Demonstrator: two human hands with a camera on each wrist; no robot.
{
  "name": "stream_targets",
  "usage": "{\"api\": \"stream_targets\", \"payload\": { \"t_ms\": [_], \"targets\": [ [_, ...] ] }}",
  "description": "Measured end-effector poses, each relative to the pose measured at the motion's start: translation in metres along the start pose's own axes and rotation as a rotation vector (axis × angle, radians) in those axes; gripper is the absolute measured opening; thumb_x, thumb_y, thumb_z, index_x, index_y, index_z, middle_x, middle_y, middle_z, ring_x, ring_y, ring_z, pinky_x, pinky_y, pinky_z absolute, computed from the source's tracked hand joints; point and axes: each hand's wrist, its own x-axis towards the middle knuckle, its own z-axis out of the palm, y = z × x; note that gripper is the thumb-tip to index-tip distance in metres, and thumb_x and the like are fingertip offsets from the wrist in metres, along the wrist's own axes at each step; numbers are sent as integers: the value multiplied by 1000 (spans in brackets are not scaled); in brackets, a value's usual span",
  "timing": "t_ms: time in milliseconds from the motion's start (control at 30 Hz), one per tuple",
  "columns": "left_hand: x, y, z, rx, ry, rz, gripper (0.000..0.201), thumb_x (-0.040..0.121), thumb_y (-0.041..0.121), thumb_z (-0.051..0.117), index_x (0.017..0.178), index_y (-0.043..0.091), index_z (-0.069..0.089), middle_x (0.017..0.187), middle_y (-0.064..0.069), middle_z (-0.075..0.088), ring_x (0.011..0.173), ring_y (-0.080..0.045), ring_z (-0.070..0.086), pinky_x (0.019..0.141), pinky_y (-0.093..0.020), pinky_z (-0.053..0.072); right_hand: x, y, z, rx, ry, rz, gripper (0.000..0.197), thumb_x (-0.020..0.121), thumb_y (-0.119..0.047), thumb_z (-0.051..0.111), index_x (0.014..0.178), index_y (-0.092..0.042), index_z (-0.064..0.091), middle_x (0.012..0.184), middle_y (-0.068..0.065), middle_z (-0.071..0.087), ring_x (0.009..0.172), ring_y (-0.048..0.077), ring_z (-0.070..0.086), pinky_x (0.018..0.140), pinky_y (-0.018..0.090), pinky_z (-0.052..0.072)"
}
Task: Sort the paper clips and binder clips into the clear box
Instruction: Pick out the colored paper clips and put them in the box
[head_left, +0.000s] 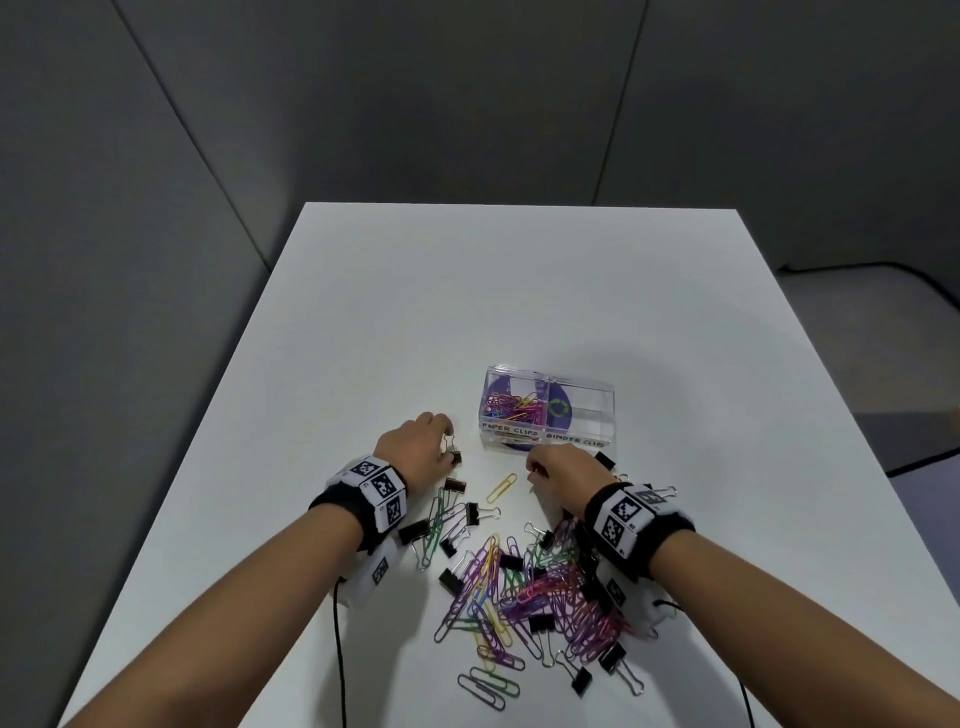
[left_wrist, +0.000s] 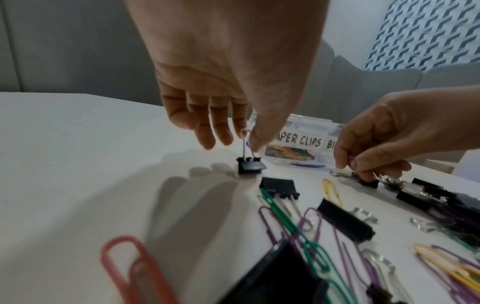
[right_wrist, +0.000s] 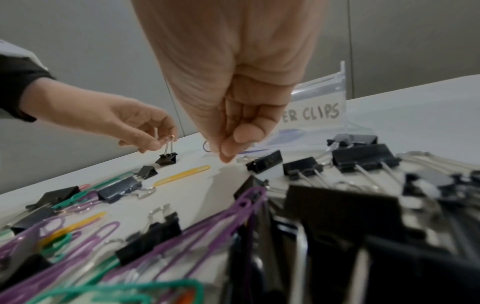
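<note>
My left hand (head_left: 448, 440) pinches the wire handles of a small black binder clip (left_wrist: 250, 165), which hangs upright just at the table surface, left of the clear box (head_left: 605, 415). The box has two compartments, labelled PAPER CLIPS and BINDER CLIPS. Coloured paper clips (head_left: 511, 405) lie in the left one. My right hand (head_left: 535, 472) hovers in front of the box with curled fingers (right_wrist: 228, 152) pinching a purple paper clip (left_wrist: 351, 161), mostly hidden. A mixed pile of paper clips and black binder clips (head_left: 519, 587) lies between my forearms.
A single yellow paper clip (head_left: 501, 487) lies between my hands. More black binder clips (right_wrist: 363, 156) sit under and right of my right hand. The white table (head_left: 519, 291) has its edges close on the left and right. Black cables (head_left: 340, 649) trail from my wrists.
</note>
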Motion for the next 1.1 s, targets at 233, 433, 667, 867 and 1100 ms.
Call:
{"api": "stream_targets", "payload": {
  "t_ms": [233,433,667,867,1100],
  "targets": [
    [-20,-30,-9,125,-290,-34,24,93,30,45,110,19,58,110,0,62,99,-19,59,85,-29,47,8,-18,5,-110,178,-285,10,82,-6,63,84,-2,72,95,17,63,97,35,57,80,41,46],
    [-45,-50,8,112,-346,102,38,86,15,60,123,21,52,123,-1,48,108,-22,57,90,-30,45,7,-27,11,-167,13,-332,14,87,-2,54,93,1,65,115,13,59,108,28,53,93,36,45],
    [-50,-39,27,20,-261,79,19,90,22,57,107,13,63,117,-7,58,111,-25,54,90,-32,42,-5,-25,14,-169,-88,-150,17,89,-7,49,102,-1,59,109,16,60,101,32,57,82,38,47],
    [-43,3,34,-22,-232,89,14,91,19,54,101,11,61,111,-11,59,108,-27,55,89,-32,43,-11,-17,17,-109,-108,-57,19,90,-8,46,107,-1,51,107,19,61,98,34,58,78,38,44],
    [-36,24,30,-53,-201,71,15,93,10,41,82,20,44,96,-7,56,86,-21,50,75,-30,38,-13,-12,17,-114,-155,23,14,88,-1,46,101,-1,51,105,18,59,98,34,57,77,39,43]
  ]
}}
